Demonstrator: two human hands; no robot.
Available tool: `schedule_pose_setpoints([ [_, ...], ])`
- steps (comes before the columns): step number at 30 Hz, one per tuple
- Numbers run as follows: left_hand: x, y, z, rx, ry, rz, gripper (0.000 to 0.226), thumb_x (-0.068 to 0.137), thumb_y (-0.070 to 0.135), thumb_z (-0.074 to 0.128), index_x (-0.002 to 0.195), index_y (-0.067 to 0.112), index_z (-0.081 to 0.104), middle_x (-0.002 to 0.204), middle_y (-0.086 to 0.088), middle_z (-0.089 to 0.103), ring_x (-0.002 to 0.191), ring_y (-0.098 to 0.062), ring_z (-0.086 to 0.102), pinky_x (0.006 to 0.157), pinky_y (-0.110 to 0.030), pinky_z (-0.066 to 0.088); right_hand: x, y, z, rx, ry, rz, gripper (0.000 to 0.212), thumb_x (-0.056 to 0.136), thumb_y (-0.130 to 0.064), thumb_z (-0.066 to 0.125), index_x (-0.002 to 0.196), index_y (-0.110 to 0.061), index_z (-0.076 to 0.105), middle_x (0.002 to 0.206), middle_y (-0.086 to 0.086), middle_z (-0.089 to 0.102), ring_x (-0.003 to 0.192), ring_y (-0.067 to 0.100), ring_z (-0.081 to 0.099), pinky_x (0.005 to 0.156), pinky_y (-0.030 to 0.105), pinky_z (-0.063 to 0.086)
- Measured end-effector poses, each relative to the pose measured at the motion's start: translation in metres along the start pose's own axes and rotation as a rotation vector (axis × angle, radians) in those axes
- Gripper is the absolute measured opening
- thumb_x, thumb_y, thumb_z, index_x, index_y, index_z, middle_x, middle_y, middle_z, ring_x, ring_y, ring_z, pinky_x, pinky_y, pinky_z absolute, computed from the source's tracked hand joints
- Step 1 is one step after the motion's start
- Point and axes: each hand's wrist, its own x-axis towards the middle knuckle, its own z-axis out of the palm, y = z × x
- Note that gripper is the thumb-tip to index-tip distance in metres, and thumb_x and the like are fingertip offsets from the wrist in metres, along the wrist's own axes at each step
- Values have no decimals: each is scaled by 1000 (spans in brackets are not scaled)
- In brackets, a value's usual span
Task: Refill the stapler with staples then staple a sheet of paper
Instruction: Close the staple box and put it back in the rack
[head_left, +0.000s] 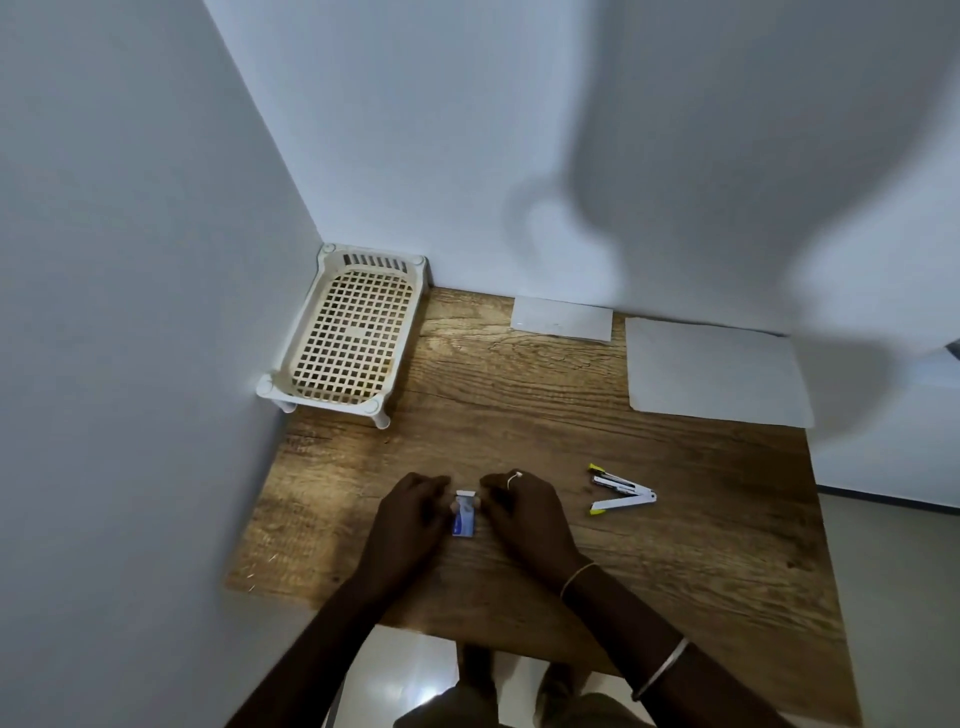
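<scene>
A small blue staple box (464, 517) lies on the wooden table (675, 545), its white end flap open toward the wall. My left hand (410, 514) holds the box's left side and my right hand (524, 514) rests against its right side, fingers curled at the box's top. The white stapler with yellow tips (621, 491) lies swung open in a V shape to the right of my right hand, untouched. A large white sheet of paper (717, 371) lies at the back right.
A cream plastic mesh tray (345, 332) on short legs stands in the back left corner against the walls. A smaller white paper (563, 318) lies at the back wall. A few loose staples (252, 582) lie near the table's left front edge.
</scene>
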Motion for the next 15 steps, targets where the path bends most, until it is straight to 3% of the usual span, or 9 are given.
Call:
schedule_pose_setpoints([
  [5, 0, 4, 6, -4, -14, -2, 42, 94, 37, 71, 132, 18, 68, 116, 2, 65, 93, 0, 55, 74, -3, 36, 3, -9, 11, -18, -2, 34, 27, 91, -27, 71, 115, -16, 76, 108, 1, 74, 102, 13, 66, 84, 14, 39],
  [10, 2, 7, 10, -17, -46, -29, 47, 90, 29, 75, 135, 20, 65, 120, 2, 64, 96, -1, 54, 74, -3, 35, 8, -12, 14, -21, 29, 39, 15, 91, -22, 70, 103, -18, 80, 97, 0, 74, 93, 14, 67, 80, 22, 45],
  [15, 2, 7, 12, -21, -46, -25, 48, 91, 24, 75, 137, 18, 63, 123, -1, 65, 107, -11, 61, 85, -15, 39, 11, -15, 15, -18, 59, 42, 14, 92, -15, 68, 99, -16, 79, 96, 2, 75, 93, 15, 67, 84, 27, 50],
])
